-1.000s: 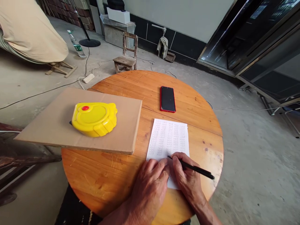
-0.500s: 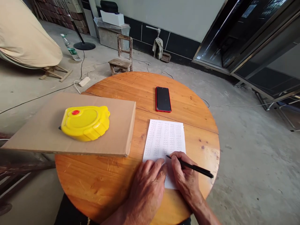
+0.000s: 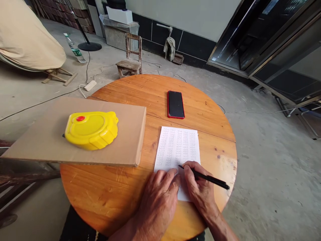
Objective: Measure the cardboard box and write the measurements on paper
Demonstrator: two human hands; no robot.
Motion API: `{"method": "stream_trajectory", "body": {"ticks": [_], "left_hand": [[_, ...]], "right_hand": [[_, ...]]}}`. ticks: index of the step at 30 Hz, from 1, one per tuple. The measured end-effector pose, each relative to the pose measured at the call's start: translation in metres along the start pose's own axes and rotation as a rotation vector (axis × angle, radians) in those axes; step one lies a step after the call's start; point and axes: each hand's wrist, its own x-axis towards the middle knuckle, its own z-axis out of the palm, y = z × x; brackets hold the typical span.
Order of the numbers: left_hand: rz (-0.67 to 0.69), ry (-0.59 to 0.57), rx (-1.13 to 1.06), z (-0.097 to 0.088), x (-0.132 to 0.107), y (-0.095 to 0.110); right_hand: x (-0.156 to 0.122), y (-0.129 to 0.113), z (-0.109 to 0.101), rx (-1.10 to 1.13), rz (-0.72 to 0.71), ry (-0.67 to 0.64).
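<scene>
A white sheet of paper (image 3: 178, 147) covered with columns of small handwriting lies on the round wooden table. My right hand (image 3: 199, 184) grips a black pen (image 3: 210, 178), its tip touching the sheet just below the written rows. My left hand (image 3: 162, 195) rests on the sheet's lower left part, fingers loosely bent and laid down, holding nothing. Both hands cover some of the paper's lower half. Beyond the sheet lies a phone (image 3: 176, 104) in a red case, its screen dark.
At the left, a flat cardboard box (image 3: 127, 134) overhangs the edge of the table (image 3: 100, 197) and carries a yellow tape measure (image 3: 91, 130) with a red button. A small wooden chair (image 3: 129, 65), a plastic bottle (image 3: 74, 48) and a power strip (image 3: 90, 85) stand on the concrete floor.
The whole view has shifted slightly, with the table a little higher in the picture. Both hands keep nearly the same pose, and the pen tip stays at about the same spot on the paper.
</scene>
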Motion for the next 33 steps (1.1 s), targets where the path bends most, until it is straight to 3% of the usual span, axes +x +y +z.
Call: {"method": "stream_trajectory", "body": {"ticks": [4,12,22,33], "left_hand": [[0.006,-0.004,0.016,0.0009,-0.0003,0.0001],[0.003,-0.005,0.055,-0.0011,0.0026,0.0009],[0.022,0.049,0.058,-0.0011,0.0024,0.0017],[-0.003,0.010,0.030,-0.0024,0.0026,0.0013]], "right_hand": [[0.0003,0.0001,0.0016,-0.041,-0.016,-0.021],[0.0029,-0.0067,-0.0053,0.014,0.017,0.104],[0.0057,-0.0064,-0.0033,0.012,-0.011,0.082],[0.0035,-0.0040,-0.0026,-0.072,-0.022,0.019]]}}
